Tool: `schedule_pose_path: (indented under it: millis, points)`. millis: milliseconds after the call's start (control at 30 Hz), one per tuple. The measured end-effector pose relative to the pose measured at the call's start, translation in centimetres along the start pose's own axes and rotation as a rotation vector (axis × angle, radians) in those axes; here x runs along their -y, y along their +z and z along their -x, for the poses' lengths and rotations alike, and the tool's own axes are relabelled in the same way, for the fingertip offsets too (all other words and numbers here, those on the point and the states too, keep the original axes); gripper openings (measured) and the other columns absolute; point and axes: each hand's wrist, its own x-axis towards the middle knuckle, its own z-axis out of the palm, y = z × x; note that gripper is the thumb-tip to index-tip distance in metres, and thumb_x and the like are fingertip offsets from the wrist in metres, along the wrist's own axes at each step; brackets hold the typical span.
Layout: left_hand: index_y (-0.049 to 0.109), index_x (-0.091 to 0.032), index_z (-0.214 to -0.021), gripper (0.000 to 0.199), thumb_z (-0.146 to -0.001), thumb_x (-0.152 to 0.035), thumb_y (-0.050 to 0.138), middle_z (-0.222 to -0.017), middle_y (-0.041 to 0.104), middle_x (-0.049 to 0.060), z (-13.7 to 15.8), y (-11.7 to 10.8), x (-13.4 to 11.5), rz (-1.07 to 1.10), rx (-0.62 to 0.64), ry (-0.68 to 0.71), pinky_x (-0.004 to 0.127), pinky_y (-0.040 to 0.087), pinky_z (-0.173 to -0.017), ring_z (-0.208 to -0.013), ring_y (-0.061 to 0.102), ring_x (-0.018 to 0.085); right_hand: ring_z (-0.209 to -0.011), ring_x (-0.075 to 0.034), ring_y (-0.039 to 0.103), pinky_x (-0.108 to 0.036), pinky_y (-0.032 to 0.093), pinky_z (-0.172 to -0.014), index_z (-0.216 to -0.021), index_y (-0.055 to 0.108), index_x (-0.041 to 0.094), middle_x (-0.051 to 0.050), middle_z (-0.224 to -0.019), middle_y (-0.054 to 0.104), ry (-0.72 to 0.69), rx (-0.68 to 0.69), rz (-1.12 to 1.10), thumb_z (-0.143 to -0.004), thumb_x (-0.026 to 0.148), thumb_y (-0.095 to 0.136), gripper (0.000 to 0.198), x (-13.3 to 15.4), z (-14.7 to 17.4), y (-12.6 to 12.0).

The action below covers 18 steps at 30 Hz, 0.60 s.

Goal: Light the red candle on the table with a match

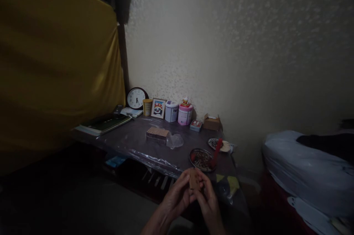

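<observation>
A small brown cardboard box [194,181] is held up between both hands at the table's near edge. My left hand [179,193] is closed on its left side. My right hand [208,195] grips it from the right, with the thumb at the lower end. Just beyond the hands lies a round metal plate [197,164] of small dark and pale bits, with a red strip [218,148] across its right side. Another plate [211,143] behind it carries dark bits and a bundle of pale sticks [225,146].
A packed row of small flat pieces [157,133] stands mid-table beside a clear plastic item [174,141]. Along the wall are a clock [136,98], yellow cup [147,107], framed picture [158,108], two tins [184,114] and an open carton [212,122]. Books [106,124] lie left.
</observation>
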Motion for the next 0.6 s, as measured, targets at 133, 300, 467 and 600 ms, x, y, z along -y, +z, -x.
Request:
schedule_pose_path:
  millis: [133,300,467,600]
  points:
    - [0.051,-0.020,-0.112,0.024,-0.089,-0.023,0.050,-0.098,0.072,0.010,-0.03,0.02,0.12,0.005,-0.004,-0.006,0.028,0.049,-0.076,-0.088,0.069,0.017,-0.126,-0.022,0.044,-0.036,0.035,-0.105,-0.125,0.046,0.027,-0.005,-0.134,0.050,0.013,-0.013,-0.026,-0.081,0.030,0.054,0.045,-0.06,0.24,0.18]
    - [0.052,-0.020,-0.112,0.023,-0.089,-0.022,0.050,-0.099,0.072,0.010,-0.11,-0.01,0.40,0.035,-0.010,-0.020,0.028,0.049,-0.076,-0.088,0.069,0.017,-0.127,-0.023,0.043,-0.034,0.038,-0.103,-0.127,0.044,0.027,-0.005,-0.134,0.050,0.052,-0.044,-0.040,-0.083,0.037,0.053,0.046,-0.33,0.38,0.39]
    - [0.053,-0.020,-0.110,0.022,-0.088,-0.023,0.050,-0.098,0.072,0.010,-0.15,0.13,0.31,0.054,-0.026,-0.026,0.028,0.049,-0.077,-0.087,0.068,0.017,-0.126,-0.022,0.044,-0.033,0.039,-0.101,-0.126,0.043,0.026,-0.006,-0.135,0.050,0.056,-0.019,-0.039,-0.083,0.038,0.054,0.046,-0.37,0.22,0.32]
    - [0.055,-0.017,-0.109,0.023,-0.088,-0.024,0.051,-0.095,0.071,0.010,-0.18,0.02,-0.21,0.047,-0.035,-0.011,0.026,0.049,-0.071,-0.083,0.068,0.016,-0.123,-0.023,0.047,-0.034,0.039,-0.102,-0.125,0.044,0.025,-0.007,-0.131,0.052,0.040,0.059,-0.075,-0.076,0.035,0.064,0.054,-0.15,-0.18,-0.19]
